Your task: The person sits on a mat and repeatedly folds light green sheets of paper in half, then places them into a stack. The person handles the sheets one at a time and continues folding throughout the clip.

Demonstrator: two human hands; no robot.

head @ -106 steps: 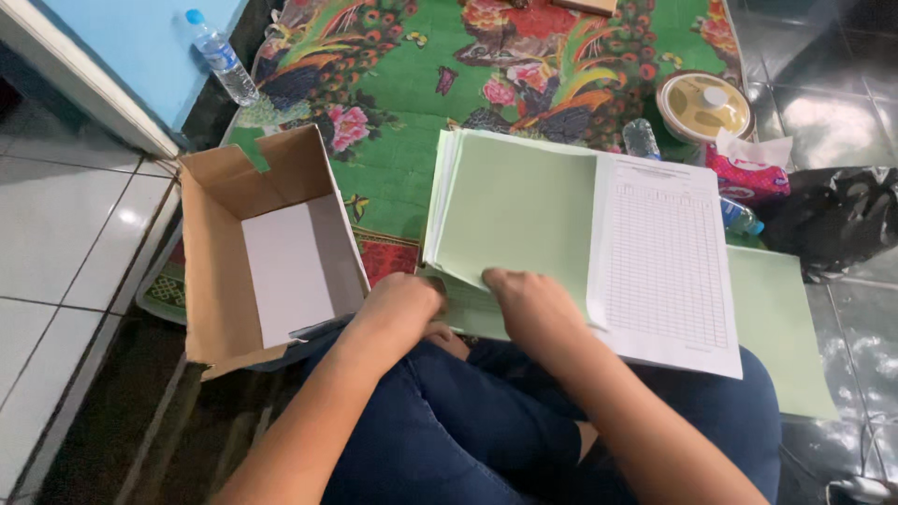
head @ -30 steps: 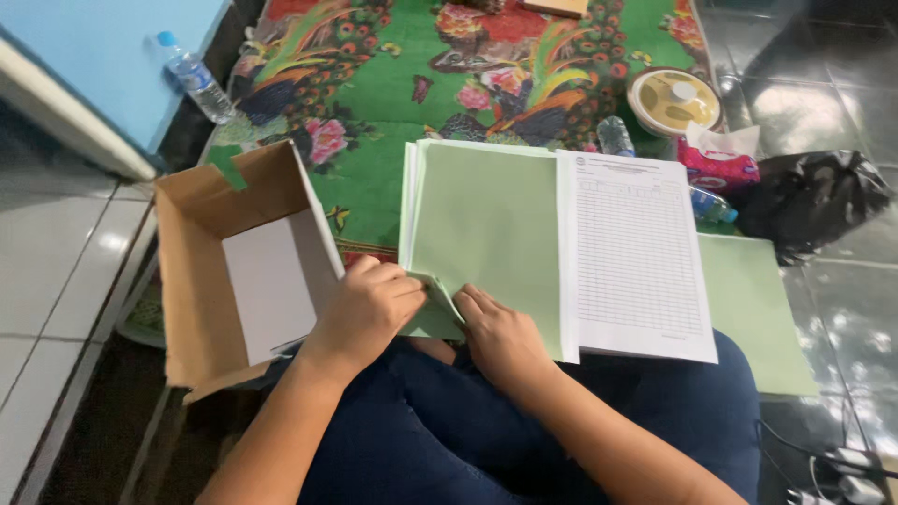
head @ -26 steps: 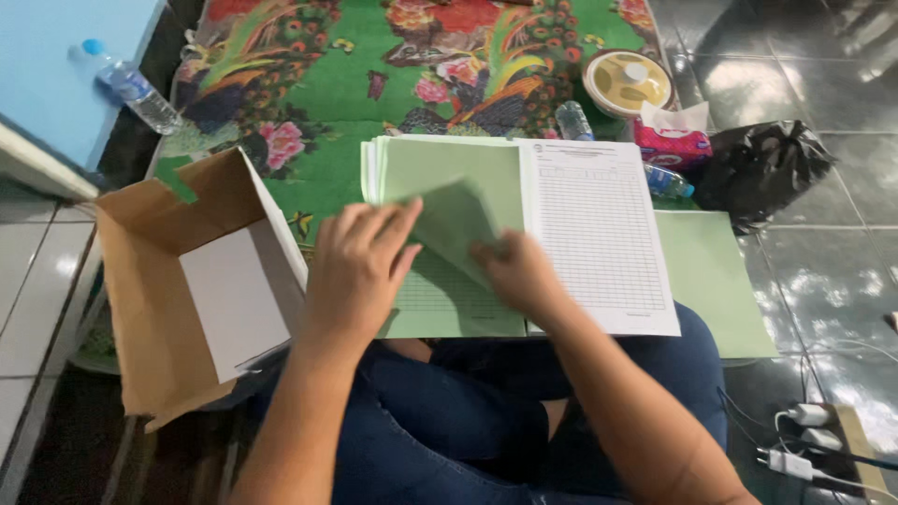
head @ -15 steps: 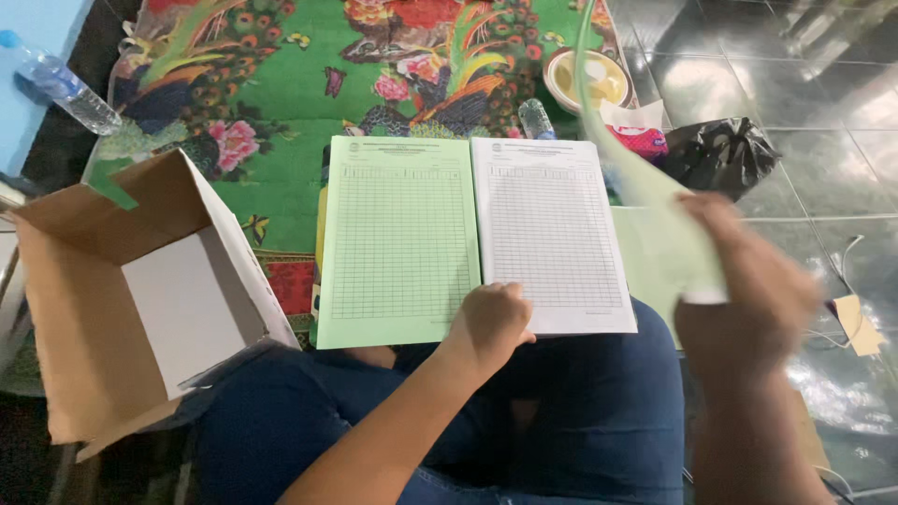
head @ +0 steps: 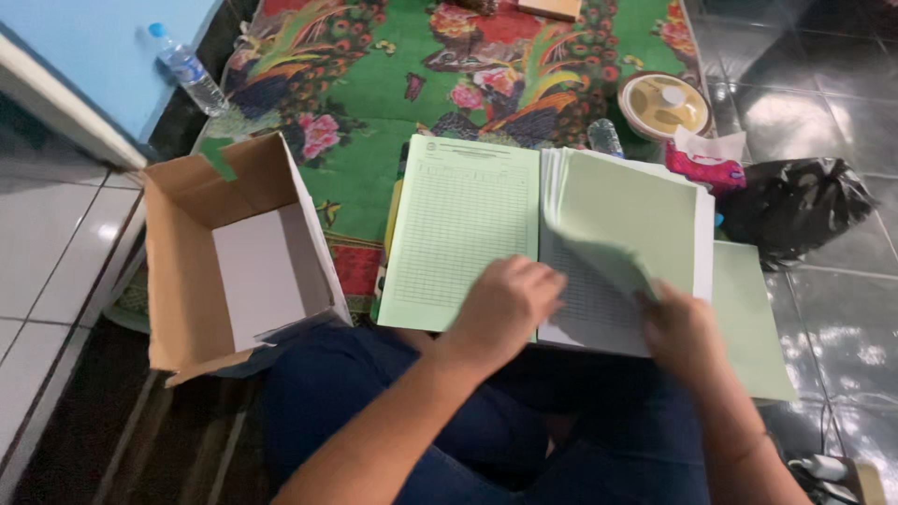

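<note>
Open ledger book (head: 468, 234) on lap, over patterned green mat (head: 374, 103) | left hand (head: 500, 309) flat near centre fold, grip holding nothing | right hand (head: 683, 332) pinching lifted green sheet (head: 608, 266) | open cardboard box (head: 234, 252) at left, just beside

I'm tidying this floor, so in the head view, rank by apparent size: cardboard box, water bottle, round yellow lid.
1. cardboard box, clearly largest.
2. round yellow lid.
3. water bottle, though it lies farther off, so the last two are unsure.
</note>
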